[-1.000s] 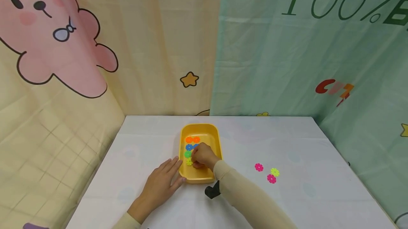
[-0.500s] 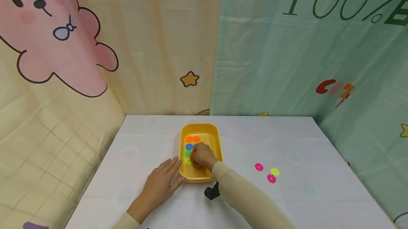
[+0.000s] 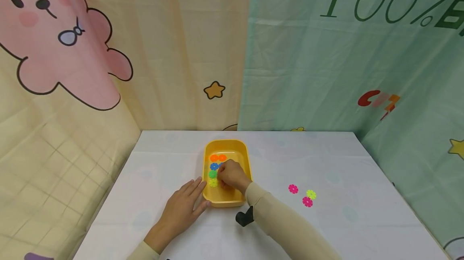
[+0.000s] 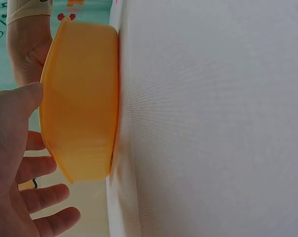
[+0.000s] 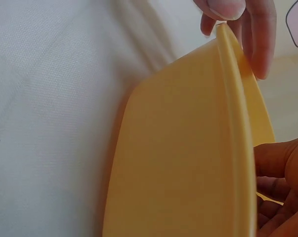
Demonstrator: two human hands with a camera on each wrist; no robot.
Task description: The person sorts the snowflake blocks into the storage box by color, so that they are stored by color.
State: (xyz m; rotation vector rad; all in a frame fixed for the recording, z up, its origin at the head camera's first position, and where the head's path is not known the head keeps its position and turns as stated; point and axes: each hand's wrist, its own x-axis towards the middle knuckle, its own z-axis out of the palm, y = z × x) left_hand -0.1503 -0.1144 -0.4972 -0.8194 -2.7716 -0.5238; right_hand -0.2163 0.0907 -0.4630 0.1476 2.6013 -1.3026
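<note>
- Left hand (image 3: 181,208) rests at eight o'clock of the yellow tray (image 3: 227,203), fingers straight, thumb touching the rim.
- Right hand (image 3: 233,176) dips inside it, fingers curled; whether they pinch anything, I can't tell.
- Small bright discs run from eleven o'clock to eight inside: orange discs (image 3: 214,157), blue discs (image 3: 214,166), green disc (image 3: 212,174), yellow disc (image 3: 213,182).
- Pink flower-shaped discs (image 3: 307,202) lie outside, around four o'clock.

wrist views close beside tray (image 4: 82,98)

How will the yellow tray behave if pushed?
The yellow tray is probably stiff, its smooth walls unbuckled. It seems unlikely to tip, sitting flat on the white tabletop, and its thin rim suggests it's fairly light.
</note>
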